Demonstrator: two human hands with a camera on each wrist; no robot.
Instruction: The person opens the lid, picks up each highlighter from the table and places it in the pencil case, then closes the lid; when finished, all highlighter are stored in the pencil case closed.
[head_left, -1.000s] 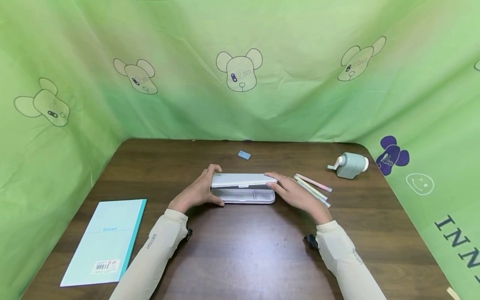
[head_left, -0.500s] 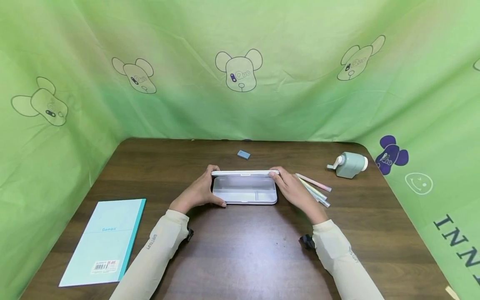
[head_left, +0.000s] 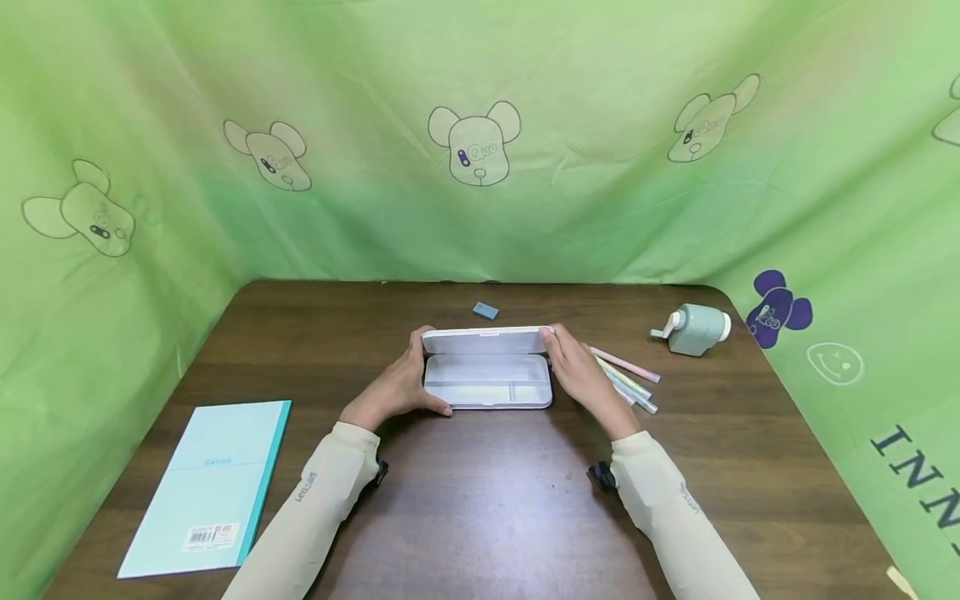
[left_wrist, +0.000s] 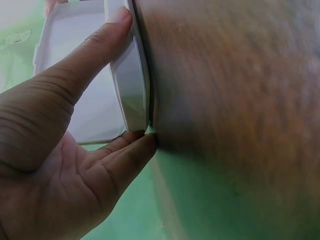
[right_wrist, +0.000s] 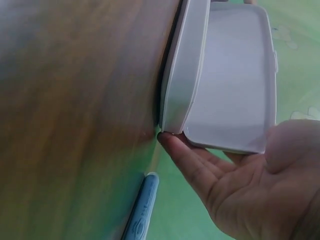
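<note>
A white pencil case [head_left: 474, 393] lies on the dark wooden table with its lid [head_left: 487, 342] raised along the far side. Its divided inside shows no contents. My left hand [head_left: 397, 385] grips the case's left end. In the left wrist view the thumb of that hand [left_wrist: 65, 125] lies along the front wall, with fingers behind the far corner. My right hand [head_left: 581, 375] holds the lid's right end, thumb at its edge. The right wrist view shows that hand's [right_wrist: 255, 195] fingers reaching behind the lid and the base's corner.
Several pastel pens [head_left: 630, 367] lie just right of my right hand. A blue eraser [head_left: 485, 311] sits behind the case. A grey-green, boxy thing with a white crank [head_left: 697, 330] is at the back right. A pale blue notebook [head_left: 206, 492] lies at left. Green curtains [head_left: 480, 233] enclose the table.
The lid has swung up and back from nearly covering the case, baring the compartments. My right hand has moved back with it; my left hand has stayed at the left end.
</note>
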